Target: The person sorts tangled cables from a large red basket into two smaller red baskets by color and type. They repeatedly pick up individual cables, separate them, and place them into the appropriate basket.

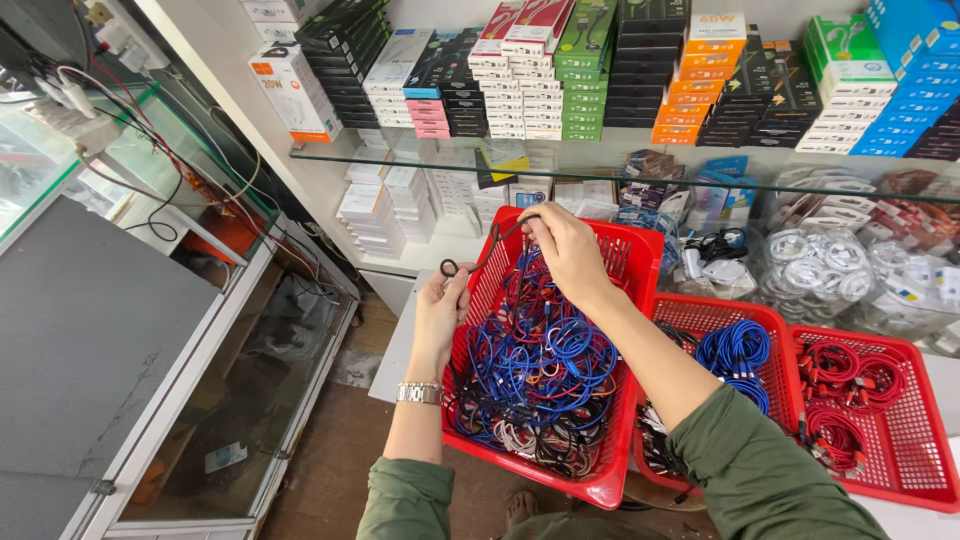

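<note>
head view showed a thin black cable [487, 250] stretched taut between both hands, above the far left corner of a red plastic basket [625, 440]. its long axis ran on a slant, from low at the left to high at the right. the left hand [441, 305] pinched the lower end, where a small loop [449, 267] stuck out just past the fingertips, beyond the basket's left rim. the right hand [568, 250] pinched the upper end over the basket's far wall, fingers curled and pressed together; it sat nearer the heap below. that heap was a tangle of blue, red and black cables [540, 365] filling the basket. to the right stood two more red baskets, one with coiled blue cables [735, 350], one with red cables [850, 385]. farther off, a glass shelf [600, 163] carried stacked boxes [520, 95]. whether the black cable's ends carried plugs could not be told, and the right fingertips hid its upper end.
</note>
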